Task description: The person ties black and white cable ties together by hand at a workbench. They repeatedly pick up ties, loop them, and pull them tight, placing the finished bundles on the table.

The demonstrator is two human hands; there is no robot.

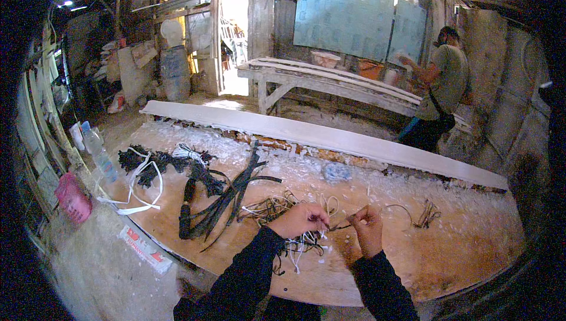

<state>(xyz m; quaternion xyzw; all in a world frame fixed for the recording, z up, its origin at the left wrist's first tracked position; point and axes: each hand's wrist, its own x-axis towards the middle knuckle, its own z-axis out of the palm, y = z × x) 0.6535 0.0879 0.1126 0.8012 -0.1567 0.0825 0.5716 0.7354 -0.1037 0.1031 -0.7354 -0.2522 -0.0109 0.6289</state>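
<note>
Packaging point(145, 249), red-lettered, left of cord point(339, 226)

Pinching cord point(339, 227) with left hand point(300, 219) and right hand point(369, 231) at the tangle point(269, 208); facing strips point(234, 195) left of it, bundle point(427, 215) right of it, plank point(324, 140) beyond it.

Spread across lower centre, a broad brown wooden tabletop point(466, 244). On it: left of centre, long flat black strips point(229, 203), a looped white strap point(134, 210); mid-frame, tangled thin black-and-white cords point(274, 208); at right, a small dark cord bundle point(425, 218).
</note>
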